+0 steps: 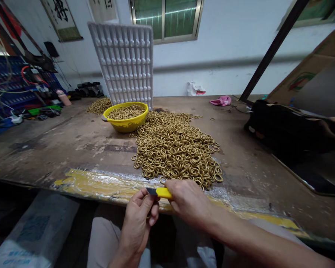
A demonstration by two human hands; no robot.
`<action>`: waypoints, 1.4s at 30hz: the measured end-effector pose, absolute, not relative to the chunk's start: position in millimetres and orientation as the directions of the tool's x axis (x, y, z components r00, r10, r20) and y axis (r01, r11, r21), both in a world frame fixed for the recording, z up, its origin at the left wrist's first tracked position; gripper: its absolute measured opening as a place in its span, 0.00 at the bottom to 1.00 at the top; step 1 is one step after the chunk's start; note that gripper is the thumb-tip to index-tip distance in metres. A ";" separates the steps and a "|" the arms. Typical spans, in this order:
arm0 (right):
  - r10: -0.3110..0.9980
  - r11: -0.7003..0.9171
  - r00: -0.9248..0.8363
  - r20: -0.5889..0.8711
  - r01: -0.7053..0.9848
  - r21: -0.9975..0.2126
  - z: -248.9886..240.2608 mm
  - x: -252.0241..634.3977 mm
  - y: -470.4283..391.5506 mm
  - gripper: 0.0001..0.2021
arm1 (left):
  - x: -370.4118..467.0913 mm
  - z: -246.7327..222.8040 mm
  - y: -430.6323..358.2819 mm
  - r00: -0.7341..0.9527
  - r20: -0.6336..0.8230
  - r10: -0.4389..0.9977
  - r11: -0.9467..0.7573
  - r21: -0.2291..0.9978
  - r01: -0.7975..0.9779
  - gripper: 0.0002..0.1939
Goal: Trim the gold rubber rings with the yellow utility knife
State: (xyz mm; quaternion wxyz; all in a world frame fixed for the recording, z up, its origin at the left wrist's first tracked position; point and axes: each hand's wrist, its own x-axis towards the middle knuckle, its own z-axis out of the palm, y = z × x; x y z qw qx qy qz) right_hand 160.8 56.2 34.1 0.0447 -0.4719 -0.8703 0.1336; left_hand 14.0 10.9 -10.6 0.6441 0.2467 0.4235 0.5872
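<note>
My right hand (187, 199) is closed around the yellow handle of a utility knife (164, 192), its dark blade pointing left. That blade reaches the fingertips of my left hand (141, 212), which are pinched together at the table's front edge. A gold-coloured ring seems to be held in the left fingers, mostly hidden by them. Just beyond both hands spreads a large heap of gold-coloured rings (178, 149). Behind the heap's left side, a yellow basin (127, 124) is filled with more such rings.
A ridged grey plastic tray (125, 63) stands upright behind the basin, near a smaller ring pile (99, 105). Dark cloth (284, 128) lies at the right, and a pink cloth (222, 101) at the back. Worn yellow tape (100, 186) covers the table's front edge.
</note>
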 end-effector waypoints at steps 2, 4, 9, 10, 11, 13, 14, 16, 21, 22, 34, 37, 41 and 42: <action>0.835 0.523 -0.548 -0.052 0.819 -0.237 33.2 159.8 56.9 0.08 | 14.9 -12.2 11.3 -0.060 -0.249 0.967 0.180 0.826 -0.534 0.15; 0.836 0.525 -0.546 -0.052 0.824 -0.213 32.4 158.5 56.7 0.08 | 15.7 -14.7 12.5 -0.075 -0.244 0.967 0.173 0.843 -0.510 0.16; 0.821 0.554 -0.570 -0.033 0.810 -0.192 29.5 154.8 55.3 0.08 | 17.0 -17.4 13.9 -0.097 -0.234 0.967 0.165 0.873 -0.458 0.16; 0.814 0.567 -0.581 -0.028 0.803 -0.184 29.2 155.6 57.8 0.08 | 16.7 -16.0 13.1 -0.093 -0.237 0.967 0.168 0.871 -0.462 0.16; 0.811 0.572 -0.585 -0.030 0.803 -0.169 29.0 157.8 62.2 0.08 | 15.9 -13.9 11.7 -0.083 -0.241 0.967 0.174 0.864 -0.473 0.16; 0.838 0.535 -0.543 -0.061 0.838 -0.108 29.5 166.5 75.6 0.09 | 13.1 -8.1 7.5 -0.026 -0.243 0.970 0.196 0.839 -0.507 0.16; 0.872 0.479 -0.483 -0.083 0.876 -0.064 30.0 172.4 83.7 0.09 | 11.1 -5.0 5.1 0.024 -0.235 0.972 0.212 0.822 -0.529 0.15; 0.934 0.349 -0.347 -0.086 0.937 0.010 31.2 183.6 98.1 0.11 | 6.3 -0.2 1.0 0.140 -0.208 0.968 0.250 0.782 -0.571 0.15; 0.873 0.468 -0.483 -0.076 0.870 -0.155 26.5 179.5 99.5 0.06 | -4.2 -6.2 1.5 0.209 -0.223 0.952 0.305 0.724 -0.618 0.15; 0.845 0.510 -0.529 -0.085 0.843 -0.172 23.5 173.8 95.5 0.05 | -5.7 -9.8 2.3 0.195 -0.230 0.954 0.301 0.720 -0.625 0.15; 0.835 0.473 -0.536 -0.122 0.814 -0.338 -0.5 155.3 98.8 0.05 | -9.2 -37.5 -1.2 0.190 -0.415 0.890 0.424 0.596 -0.682 0.13; 0.809 0.311 -0.574 -0.124 0.598 -0.738 10.4 158.3 96.7 0.05 | -4.6 -35.4 1.0 0.143 -0.427 0.893 0.416 0.662 -0.623 0.14; 0.728 0.011 -0.646 -0.227 0.343 -0.939 27.6 158.5 86.4 0.08 | -1.6 -24.0 -1.3 0.219 -0.340 0.914 0.398 0.652 -0.645 0.13; 0.708 -0.053 -0.656 -0.262 0.321 -0.946 30.5 157.9 83.9 0.08 | -1.1 -21.0 -2.1 0.234 -0.320 0.918 0.391 0.644 -0.657 0.12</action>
